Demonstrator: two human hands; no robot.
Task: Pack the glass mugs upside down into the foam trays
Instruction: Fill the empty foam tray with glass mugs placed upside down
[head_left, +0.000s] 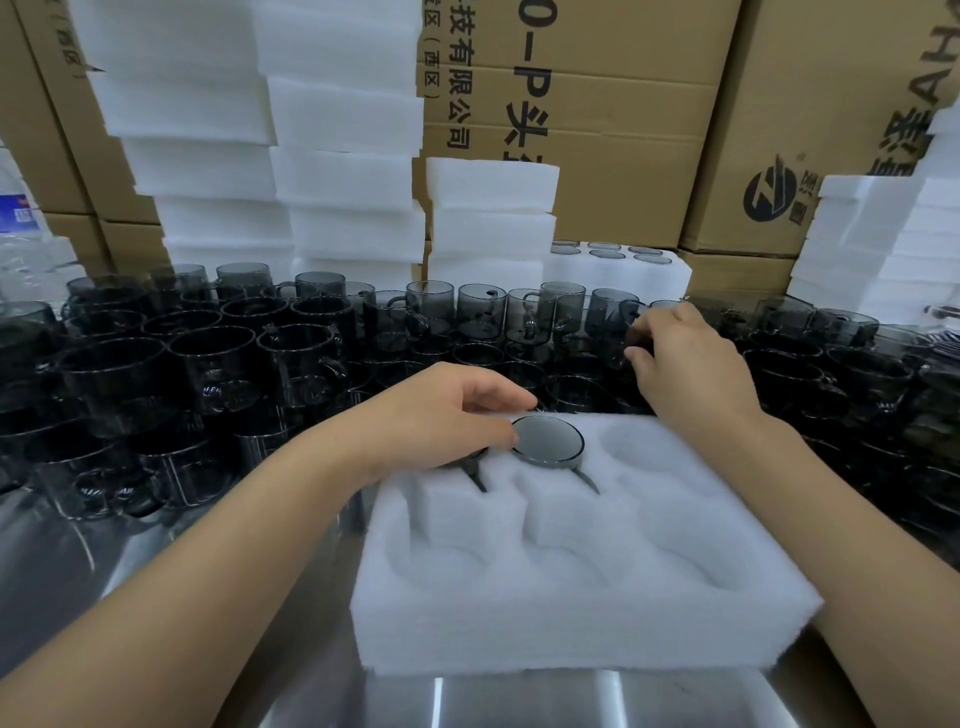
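Foam tray (571, 597) is sitting nearest, soft and light. Left hand (441, 415) is curling over an inverted mug (477, 477) in its far-left pocket; right hand (685, 364) is pinching a far mug (615, 317). Slick, brittle glass seems best gripped around the body.

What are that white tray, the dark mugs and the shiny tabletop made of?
White tray: soft foam, matte, with fuzzy edges and cut-out pockets. Mugs: smoky grey glass, glossy; you can see through their walls. Tabletop: probably stainless steel, brushed, judging by its streaky reflections.
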